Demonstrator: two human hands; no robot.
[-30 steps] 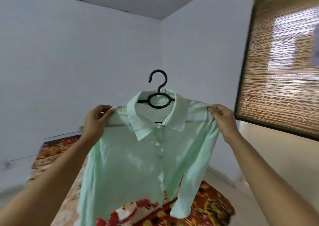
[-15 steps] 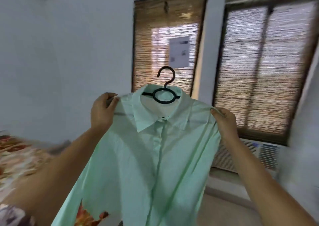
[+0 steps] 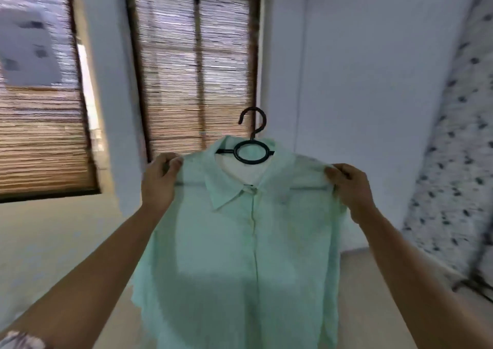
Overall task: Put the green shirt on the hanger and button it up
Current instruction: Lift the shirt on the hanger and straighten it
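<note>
Green shirt [image 3: 240, 242] hangs on the hanger [image 3: 253, 152] between both grips, left hand [image 3: 158, 182] and right hand [image 3: 352, 188] each pinching a shoulder.

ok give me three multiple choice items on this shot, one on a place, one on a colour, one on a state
1. Where do the left hand and right hand hold the shirt?
A. at the hem
B. at the shoulders
C. at the cuffs

2. What colour is the hanger?
A. black
B. white
C. red

3. How is the shirt's front?
A. hanging wide open
B. closed down the middle
C. folded in half

Answers
1. B: each hand pinches the cloth at one shoulder, either side of the collar.
2. A: its hook and ring show black above the collar.
3. B: the two front edges meet in one line from the collar down.
</note>
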